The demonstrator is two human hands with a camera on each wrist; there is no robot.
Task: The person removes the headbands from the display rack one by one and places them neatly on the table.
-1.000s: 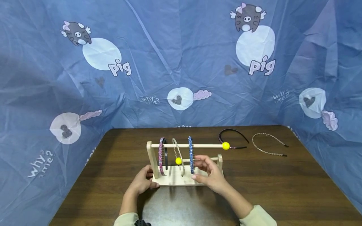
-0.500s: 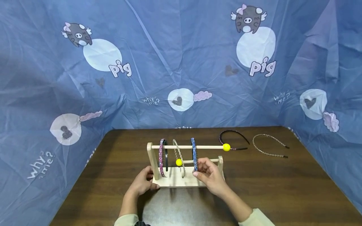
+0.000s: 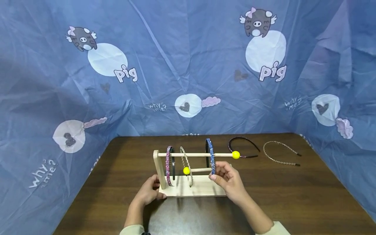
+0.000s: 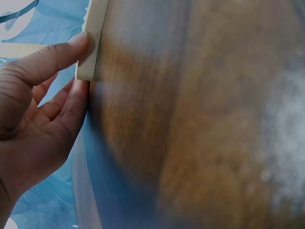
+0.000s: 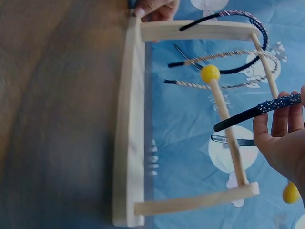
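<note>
A light wooden headband rack (image 3: 182, 191) stands on the table, with an upper and a lower dowel, each tipped with a yellow ball (image 3: 236, 155). At its left end, my left hand (image 3: 147, 192) grips the base; the thumb lies on the base's edge in the left wrist view. My right hand (image 3: 230, 181) pinches a blue glittery headband (image 3: 211, 153) near its lower part, and that headband still loops over the upper dowel. In the right wrist view the headband's black ends (image 5: 238, 119) show. A pink glittery headband (image 3: 168, 166) and a beige braided headband (image 3: 188, 164) hang further left.
Behind the rack's right end a dark headband (image 3: 230, 143) lies on the brown table (image 3: 293, 195). Beside it lies another beige braided headband (image 3: 273, 160). A blue printed cloth (image 3: 147, 65) hangs behind and at both sides.
My right hand has taken hold of the blue headband and moved it right along the upper dowel, lifting it slightly. My left hand has stayed on the rack's base.
</note>
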